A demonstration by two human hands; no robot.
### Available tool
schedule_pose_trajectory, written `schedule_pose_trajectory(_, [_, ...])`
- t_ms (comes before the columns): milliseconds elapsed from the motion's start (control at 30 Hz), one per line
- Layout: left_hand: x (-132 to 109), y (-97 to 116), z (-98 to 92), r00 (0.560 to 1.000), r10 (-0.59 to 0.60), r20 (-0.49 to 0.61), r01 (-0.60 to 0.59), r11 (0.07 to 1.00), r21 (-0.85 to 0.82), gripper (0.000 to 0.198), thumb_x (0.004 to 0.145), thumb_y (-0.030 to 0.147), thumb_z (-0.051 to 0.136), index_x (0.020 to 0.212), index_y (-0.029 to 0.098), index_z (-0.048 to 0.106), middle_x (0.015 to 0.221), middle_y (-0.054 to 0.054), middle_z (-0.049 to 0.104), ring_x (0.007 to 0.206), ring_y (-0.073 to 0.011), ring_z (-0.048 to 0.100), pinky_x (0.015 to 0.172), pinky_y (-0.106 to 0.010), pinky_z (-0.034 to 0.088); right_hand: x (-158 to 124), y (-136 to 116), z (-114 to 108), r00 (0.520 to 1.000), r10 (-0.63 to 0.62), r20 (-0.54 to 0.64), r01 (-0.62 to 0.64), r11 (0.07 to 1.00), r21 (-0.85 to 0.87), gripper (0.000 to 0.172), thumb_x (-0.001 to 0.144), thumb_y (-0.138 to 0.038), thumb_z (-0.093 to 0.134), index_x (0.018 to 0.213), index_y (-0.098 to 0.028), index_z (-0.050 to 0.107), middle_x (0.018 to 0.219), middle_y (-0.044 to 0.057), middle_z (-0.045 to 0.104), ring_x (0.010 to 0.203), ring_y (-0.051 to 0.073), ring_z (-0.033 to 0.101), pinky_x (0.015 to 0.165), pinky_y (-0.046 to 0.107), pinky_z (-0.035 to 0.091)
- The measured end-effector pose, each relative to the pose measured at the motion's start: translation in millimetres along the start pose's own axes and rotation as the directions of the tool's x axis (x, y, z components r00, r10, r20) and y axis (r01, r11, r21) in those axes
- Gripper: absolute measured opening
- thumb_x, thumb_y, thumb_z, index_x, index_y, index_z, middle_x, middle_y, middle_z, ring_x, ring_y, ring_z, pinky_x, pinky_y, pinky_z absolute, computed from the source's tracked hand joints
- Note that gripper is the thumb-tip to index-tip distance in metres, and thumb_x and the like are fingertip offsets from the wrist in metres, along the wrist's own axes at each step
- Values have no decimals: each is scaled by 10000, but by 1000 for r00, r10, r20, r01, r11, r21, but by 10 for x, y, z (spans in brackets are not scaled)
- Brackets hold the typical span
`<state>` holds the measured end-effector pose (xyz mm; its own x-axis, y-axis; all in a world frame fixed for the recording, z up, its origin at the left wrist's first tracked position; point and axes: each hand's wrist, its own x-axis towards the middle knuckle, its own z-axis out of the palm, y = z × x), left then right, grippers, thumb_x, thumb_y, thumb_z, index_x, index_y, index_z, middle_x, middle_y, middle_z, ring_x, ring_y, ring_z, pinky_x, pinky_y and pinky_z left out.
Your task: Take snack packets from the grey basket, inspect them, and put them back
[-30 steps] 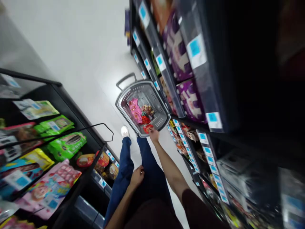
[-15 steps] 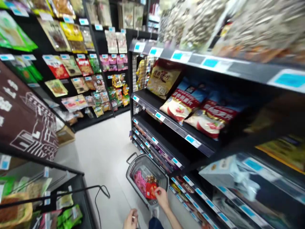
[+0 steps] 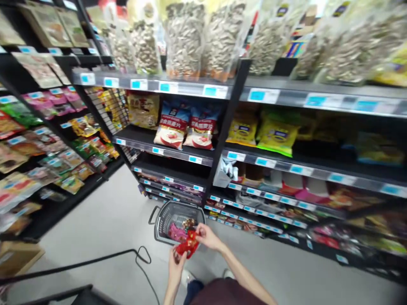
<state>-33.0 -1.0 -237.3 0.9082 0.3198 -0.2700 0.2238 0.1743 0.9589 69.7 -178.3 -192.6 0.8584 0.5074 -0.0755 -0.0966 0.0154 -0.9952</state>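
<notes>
Between my two hands is a small red packet (image 3: 191, 242), held just above the near side of a grey plastic basket (image 3: 157, 226). My left hand (image 3: 177, 256) pinches its lower left end. My right hand (image 3: 206, 237) grips the upper right side with the fingertips. Inside the basket lie a pink packet (image 3: 177, 232) and some brown wrapped pieces (image 3: 190, 223). The basket stands on the floor, with its handle folded out to the left. The print on the red packet is too small to read.
A black shelf unit (image 3: 165, 145) with bagged snacks runs along the right, its foot close behind the basket. Hanging packets line another rack (image 3: 63, 140) at left. A black bar (image 3: 95, 259) and a thin cable (image 3: 148, 277) reach in from the lower left. A cardboard box (image 3: 19, 257) sits there too.
My left hand has come up to the red packet and taken hold of it. My right hand has lifted the packet from the basket. The view has swung to the right.
</notes>
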Motion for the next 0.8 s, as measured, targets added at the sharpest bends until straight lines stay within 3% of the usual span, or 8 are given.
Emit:
schedule_pose_trajectory(133, [-71, 321, 327, 997, -20, 70, 17, 999, 48, 556, 602, 572, 755, 932, 126, 706, 983, -142, 733, 1001, -335, 663, 898, -411, 513, -85, -364, -184, 997, -52, -50, 58, 988, 141, 265, 724, -244, 705, 883, -189, 500, 741, -37, 573, 633, 102, 531, 614, 220, 382])
schedule_pose_trajectory(200, [-138, 414, 481, 996, 3, 88, -11, 995, 99, 569, 609, 591, 744, 929, 120, 722, 991, -138, 735, 1016, -340, 655, 913, -413, 503, -257, -429, -209, 989, -60, -138, 97, 956, 276, 374, 714, -260, 742, 1014, -201, 528, 797, -24, 616, 682, 115, 577, 651, 233, 420])
schedule_pose_trajectory(333, [-328, 534, 869, 986, 41, 163, -67, 985, 159, 578, 630, 601, 731, 948, 118, 721, 994, -124, 737, 989, -323, 665, 906, -404, 503, -776, -390, -327, 945, 72, -319, 160, 749, 643, 724, 639, -221, 820, 1270, -256, 465, 914, 2, 679, 802, 150, 651, 786, 287, 479])
schedule_pose_trajectory(400, [-469, 555, 1136, 978, 49, 204, -84, 982, 167, 561, 662, 587, 719, 963, 114, 715, 991, -124, 736, 975, -315, 668, 900, -402, 505, -1075, -351, -443, 936, 129, -326, 171, 644, 746, 713, 623, -216, 835, 1256, -248, 509, 1035, 38, 690, 917, 175, 659, 871, 314, 473])
schedule_pose_trajectory(467, [-656, 513, 1448, 972, 74, 223, -107, 984, 141, 551, 686, 566, 714, 999, 113, 704, 1024, -128, 729, 998, -312, 662, 916, -406, 498, -1364, -334, -577, 943, 148, -299, 149, 614, 775, 586, 648, -258, 831, 1179, -218, 587, 1088, 64, 687, 972, 204, 654, 904, 343, 473])
schedule_pose_trajectory(567, [-1027, 299, 1974, 968, 102, 229, -126, 988, 93, 537, 708, 529, 716, 1053, 118, 688, 1091, -135, 709, 1065, -315, 638, 970, -422, 470, -1761, -339, -792, 936, 186, -298, 102, 668, 737, 420, 691, -361, 810, 1031, -156, 673, 1005, 91, 709, 935, 233, 667, 894, 366, 488])
schedule_pose_trajectory(700, [-1623, -90, 2645, 977, 62, 202, -65, 998, 9, 533, 782, 461, 675, 1213, 155, 612, 1254, -132, 633, 1211, -290, 558, 1041, -402, 427, -2313, -332, -1142, 854, 247, -458, 140, 738, 660, 419, 713, -444, 783, 1001, -153, 696, 942, 91, 718, 837, 220, 680, 832, 351, 518])
schedule_pose_trajectory(800, [-2048, -209, 3025, 967, 42, 251, -52, 998, 34, 539, 785, 462, 665, 1219, 148, 609, 1242, -138, 638, 1175, -288, 583, 1018, -401, 447, -2811, -308, -1424, 785, 197, -587, 196, 820, 538, 387, 725, -456, 770, 948, -146, 704, 851, 81, 713, 739, 199, 668, 725, 309, 530])
